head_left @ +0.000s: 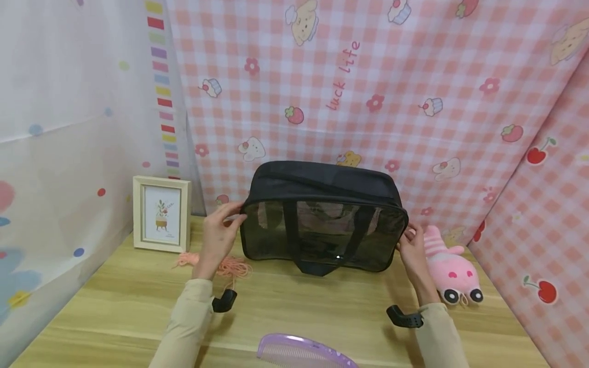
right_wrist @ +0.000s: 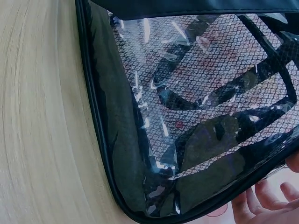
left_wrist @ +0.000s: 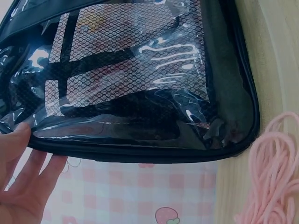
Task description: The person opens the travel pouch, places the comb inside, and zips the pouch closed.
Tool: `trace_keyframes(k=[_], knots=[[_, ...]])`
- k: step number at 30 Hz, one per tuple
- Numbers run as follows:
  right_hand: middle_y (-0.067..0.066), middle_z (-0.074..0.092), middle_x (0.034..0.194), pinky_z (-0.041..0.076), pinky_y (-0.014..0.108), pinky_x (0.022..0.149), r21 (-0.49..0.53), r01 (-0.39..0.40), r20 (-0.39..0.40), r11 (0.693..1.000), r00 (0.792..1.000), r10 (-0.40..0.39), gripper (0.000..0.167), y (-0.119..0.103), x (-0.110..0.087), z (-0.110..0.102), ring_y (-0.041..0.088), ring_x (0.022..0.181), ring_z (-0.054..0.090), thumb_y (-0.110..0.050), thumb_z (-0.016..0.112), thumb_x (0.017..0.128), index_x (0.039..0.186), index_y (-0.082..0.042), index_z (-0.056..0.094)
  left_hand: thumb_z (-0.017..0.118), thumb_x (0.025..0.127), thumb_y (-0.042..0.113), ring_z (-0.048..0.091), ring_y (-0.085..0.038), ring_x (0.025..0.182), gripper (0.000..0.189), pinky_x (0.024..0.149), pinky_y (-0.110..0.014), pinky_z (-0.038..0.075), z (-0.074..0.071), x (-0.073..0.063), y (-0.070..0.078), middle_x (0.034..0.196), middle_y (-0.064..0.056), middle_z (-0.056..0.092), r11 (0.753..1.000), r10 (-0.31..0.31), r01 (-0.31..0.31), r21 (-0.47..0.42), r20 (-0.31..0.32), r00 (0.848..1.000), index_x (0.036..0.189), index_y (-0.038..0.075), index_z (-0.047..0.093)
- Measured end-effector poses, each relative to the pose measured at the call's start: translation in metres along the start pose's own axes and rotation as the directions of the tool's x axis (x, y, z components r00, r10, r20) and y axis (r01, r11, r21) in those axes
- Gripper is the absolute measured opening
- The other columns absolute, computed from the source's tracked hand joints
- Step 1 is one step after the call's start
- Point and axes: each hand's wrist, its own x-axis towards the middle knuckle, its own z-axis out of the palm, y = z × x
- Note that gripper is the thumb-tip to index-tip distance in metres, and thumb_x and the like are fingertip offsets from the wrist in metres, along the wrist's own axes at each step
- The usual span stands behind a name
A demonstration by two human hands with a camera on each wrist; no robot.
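**Squarely between two hands: a black bag (head_left: 322,230) upright on the table (head_left: 317,314)**

The bag lies directly to the right of the left hand (head_left: 220,235) and directly to the left of the right hand (head_left: 415,253), touching both. The left hand pinches its upper left edge, the thumb on the front side of the rim and the other fingers behind, as the left wrist view shows. The right hand grips the opposite side, just below the upper right corner, with several fingers behind the piping. Both hands are thus grasping the bag, one at each end.

Its lower edge rests on the wood, and its clear front panel faces the person. Two dark straps run down that panel and join in a handle (head_left: 317,268) that hangs at the bottom edge. Through the clear plastic, both wrist views show a dark mesh with pink checks behind it.

Near the left forearm lies a bundle of peach cord (head_left: 234,267), partly hidden by the wrist, with a picture frame (head_left: 161,217) standing beyond it. A pink plush toy (head_left: 453,273) sits just beside the right hand, on its outer side. Nearer the person, well apart from the bag, a purple comb (head_left: 303,342) is cut off by the lower border of the head view. Pink checked cloth (head_left: 368,76) hangs behind the bag.
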Motion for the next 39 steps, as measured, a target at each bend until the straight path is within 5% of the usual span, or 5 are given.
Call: trace_keyframes(k=[13,23,27,34,39], knots=[[-0.011,0.058,0.072,0.052,0.014,0.061,-0.028,0.090,-0.218,0.996,0.971,-0.094,0.011,-0.001,0.006,0.000,0.001,0.065,0.058,0.000,0.054,0.093,0.101,0.005,0.060,0.070,0.081,-0.008,0.066,-0.027,0.087,0.028,0.068,-0.037,0.057,-0.006,0.002,0.009,0.100,-0.014,0.068,0.999,0.039,-0.040,-0.019,-0.057,0.998,0.108,0.000,0.071],[-0.005,0.062,0.066,0.048,0.016,0.044,0.112,0.093,-0.309,0.989,0.950,-0.054,0.014,-0.013,0.006,-0.009,0.004,0.057,0.059,-0.007,0.062,0.090,0.080,-0.013,0.070,0.066,0.078,-0.019,0.066,-0.035,0.082,0.024,0.067,-0.041,0.057,-0.006,0.004,0.047,0.095,-0.023,0.066,0.993,0.115,-0.116,-0.007,-0.079,0.990,0.101,-0.010,0.068],[-0.005,0.063,0.068,0.048,0.015,0.046,0.101,0.126,-0.273,0.987,0.957,-0.094,0.009,-0.015,0.009,-0.012,0.004,0.058,0.060,-0.009,0.065,0.088,0.083,-0.011,0.072,0.067,0.077,-0.020,0.066,-0.035,0.080,0.025,0.065,-0.038,0.057,-0.004,0.005,0.044,0.093,-0.023,0.067,0.990,0.142,-0.143,-0.009,-0.094,0.985,0.100,-0.010,0.068],[-0.008,0.064,0.068,0.051,0.013,0.057,0.029,0.001,-0.289,1.000,0.957,0.007,0.011,-0.030,0.009,-0.009,0.003,0.060,0.061,-0.010,0.060,0.092,0.094,-0.005,0.069,0.066,0.077,-0.020,0.067,-0.035,0.080,0.024,0.066,-0.041,0.057,-0.005,0.006,0.042,0.092,-0.023,0.067,0.990,0.133,-0.136,-0.029,-0.092,0.987,0.099,-0.011,0.068],[-0.005,0.065,0.074,0.051,0.014,0.061,0.028,0.067,-0.285,0.997,0.957,-0.056,0.020,-0.043,0.009,-0.012,0.005,0.064,0.061,-0.007,0.058,0.093,0.104,0.008,0.065,0.066,0.077,-0.020,0.066,-0.036,0.081,0.024,0.068,-0.041,0.057,-0.005,0.005,0.043,0.091,-0.023,0.066,0.991,0.116,-0.121,-0.050,-0.091,0.989,0.100,-0.012,0.068]])
